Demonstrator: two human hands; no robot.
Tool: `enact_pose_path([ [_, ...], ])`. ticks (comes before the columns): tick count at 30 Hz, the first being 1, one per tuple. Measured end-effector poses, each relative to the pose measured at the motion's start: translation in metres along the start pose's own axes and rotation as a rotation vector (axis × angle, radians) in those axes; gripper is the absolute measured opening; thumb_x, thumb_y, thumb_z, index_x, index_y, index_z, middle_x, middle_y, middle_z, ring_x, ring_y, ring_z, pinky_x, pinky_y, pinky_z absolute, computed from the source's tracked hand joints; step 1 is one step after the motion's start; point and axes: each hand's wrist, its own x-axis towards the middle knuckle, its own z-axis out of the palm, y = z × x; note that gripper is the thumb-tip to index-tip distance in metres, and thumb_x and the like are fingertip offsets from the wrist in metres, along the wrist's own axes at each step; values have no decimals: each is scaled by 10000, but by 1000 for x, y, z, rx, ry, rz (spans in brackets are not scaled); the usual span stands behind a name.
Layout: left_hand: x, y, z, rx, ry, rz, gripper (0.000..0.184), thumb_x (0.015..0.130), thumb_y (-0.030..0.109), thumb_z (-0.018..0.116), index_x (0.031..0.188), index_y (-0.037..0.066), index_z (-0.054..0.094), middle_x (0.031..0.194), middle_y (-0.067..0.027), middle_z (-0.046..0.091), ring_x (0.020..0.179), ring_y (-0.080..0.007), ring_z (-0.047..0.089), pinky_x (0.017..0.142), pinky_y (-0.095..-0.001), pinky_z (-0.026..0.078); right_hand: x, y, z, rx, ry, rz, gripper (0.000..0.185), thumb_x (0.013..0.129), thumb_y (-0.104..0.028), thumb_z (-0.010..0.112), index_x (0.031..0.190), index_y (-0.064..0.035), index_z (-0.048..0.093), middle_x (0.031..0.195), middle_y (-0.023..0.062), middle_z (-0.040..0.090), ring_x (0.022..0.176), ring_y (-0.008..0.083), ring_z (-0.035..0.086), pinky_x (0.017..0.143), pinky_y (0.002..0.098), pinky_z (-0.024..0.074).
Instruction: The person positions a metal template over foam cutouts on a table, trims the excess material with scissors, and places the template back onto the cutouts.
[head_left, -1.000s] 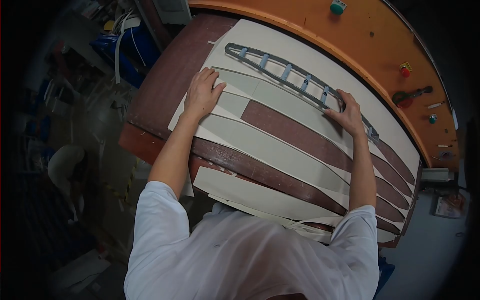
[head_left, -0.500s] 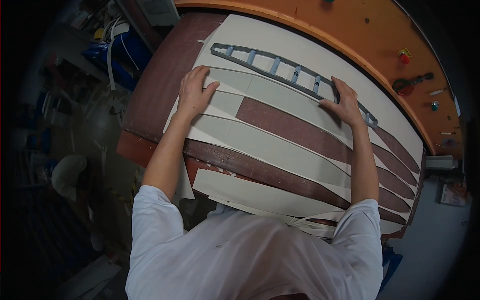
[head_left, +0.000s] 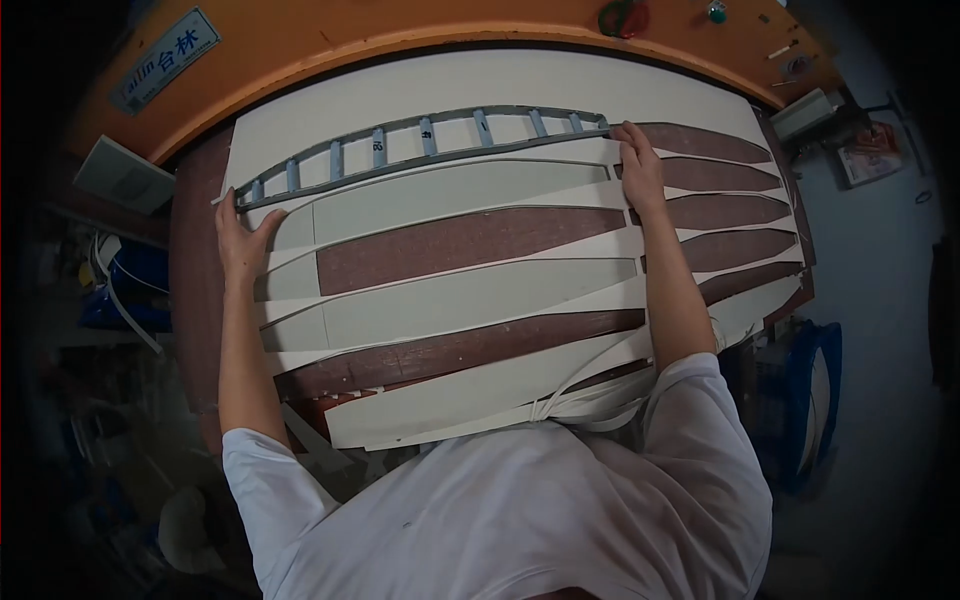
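Grey metal, the ladder-shaped frame with light-blue crossbars (head_left: 378, 148) lies on the white sheet (head_left: 500, 80). The left hand (head_left: 240, 245) has moved from the sheet to its left end, so hands are now at both ends. This hand is open, thumb apart; the right hand (head_left: 643, 175) touches the other end, its closing I cannot tell.

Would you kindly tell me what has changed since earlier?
The left hand has moved from the pale sheet to the left end of the ladder-like frame; the right hand has moved right along the frame to its right end. The view has turned. The frame still lies on the sheet.
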Motion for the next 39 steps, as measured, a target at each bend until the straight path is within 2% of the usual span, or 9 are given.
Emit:
enact_pose_path([
  [7, 1, -5, 6, 44, 33, -32, 971, 721, 447, 847, 1444, -16, 393, 1440, -231, 443, 1332, -368, 443, 1108, -441, 369, 0, -2, 7, -131, -59, -98, 417, 942, -169, 484, 1325, -21, 555, 1237, 185, 655, 1145, 324, 628, 985, 354, 460],
  [8, 2, -5, 7, 47, 62, -48, 992, 699, 447, 861, 1440, -23, 398, 1426, -244, 459, 1332, -369, 442, 1106, -444, 370, -2, -10, 3, -106, -80, -52, 437, 939, -189, 502, 1340, -25, 555, 1250, 182, 652, 1168, 313, 618, 998, 345, 447],
  [10, 4, -7, 9, 101, 101, -39, 1007, 685, 452, 868, 1434, -34, 402, 1404, -252, 478, 1323, -374, 448, 1099, -446, 376, -2, -10, 4, 30, -105, 24, 446, 961, -192, 497, 1378, -41, 539, 1301, 168, 630, 1216, 282, 590, 1026, 329, 423],
  [14, 5, 14, 5, 36, 90, -151, 1007, 664, 479, 875, 1421, -18, 435, 1384, -241, 500, 1303, -368, 465, 1078, -439, 396, 0, -7, 2, 141, -190, 71, 438, 992, -140, 485, 1413, -17, 503, 1390, 156, 565, 1287, 226, 529, 1071, 309, 381],
  [24, 3, -1, 13, 143, 186, -81, 971, 654, 544, 850, 1389, 19, 495, 1331, -188, 556, 1263, -341, 495, 1054, -439, 415, 0, -5, 4, 273, -207, 122, 469, 997, -112, 483, 1448, 8, 435, 1446, 196, 491, 1348, 236, 465, 1106, 318, 351],
  [30, 5, -6, 17, 213, 187, -64, 950, 677, 556, 830, 1386, 19, 495, 1345, -192, 547, 1267, -346, 489, 1048, -445, 420, -1, -10, 4, 275, -232, 112, 493, 998, -97, 480, 1469, 16, 395, 1472, 218, 453, 1373, 248, 436, 1120, 326, 339],
  [34, 5, -7, 17, 202, 182, -61, 987, 665, 584, 823, 1395, 13, 482, 1344, -193, 546, 1257, -351, 497, 1044, -443, 427, 1, 1, 5, 314, -234, 71, 481, 996, -93, 481, 1457, 25, 409, 1448, 218, 480, 1350, 242, 460, 1107, 327, 350],
  [39, 5, -6, 16, 204, 176, -71, 1004, 661, 606, 813, 1397, 11, 479, 1342, -192, 545, 1253, -345, 500, 1038, -443, 433, 1, -2, 8, 214, -196, 65, 464, 989, -91, 484, 1435, 29, 438, 1417, 206, 517, 1316, 239, 494, 1091, 327, 365],
])
